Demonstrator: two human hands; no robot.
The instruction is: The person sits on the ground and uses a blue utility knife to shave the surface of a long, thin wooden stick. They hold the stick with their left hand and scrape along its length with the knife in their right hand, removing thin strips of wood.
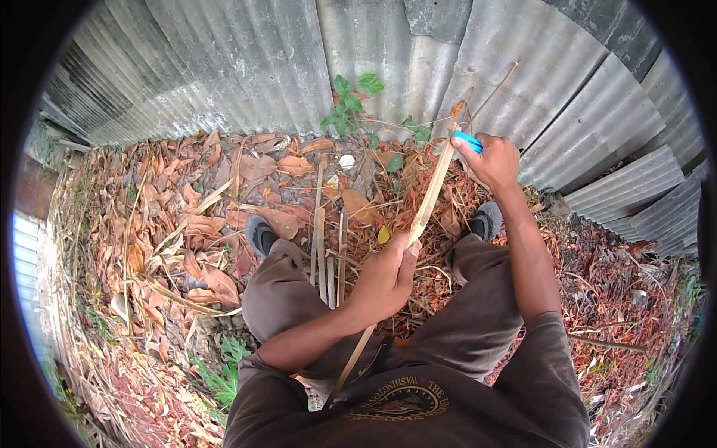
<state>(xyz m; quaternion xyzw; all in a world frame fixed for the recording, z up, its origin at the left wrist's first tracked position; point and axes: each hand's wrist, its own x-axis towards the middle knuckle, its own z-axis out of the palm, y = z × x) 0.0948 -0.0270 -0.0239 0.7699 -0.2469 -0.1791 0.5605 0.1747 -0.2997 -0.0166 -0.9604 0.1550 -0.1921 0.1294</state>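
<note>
My left hand (382, 282) is closed around the middle of a long, pale bamboo strip (432, 196). The strip slants from beside my lap up and away to the right, and its lower part passes under my left forearm. At its far end my right hand (494, 158) grips a blue utility knife (468, 141), thumb pressed along the near side. The knife lies against the tip of the strip; its blade is too small to make out. A few split bamboo pieces (320, 231) lie on the ground between my feet, left of the held strip.
A corrugated metal fence (246, 67) stands close ahead and curves round to the right. Dry leaves (216, 224) cover the ground. A green plant (345, 104) grows by the fence. My shoes (261, 234) are set apart on either side, and a thin stick (497, 89) leans near the knife.
</note>
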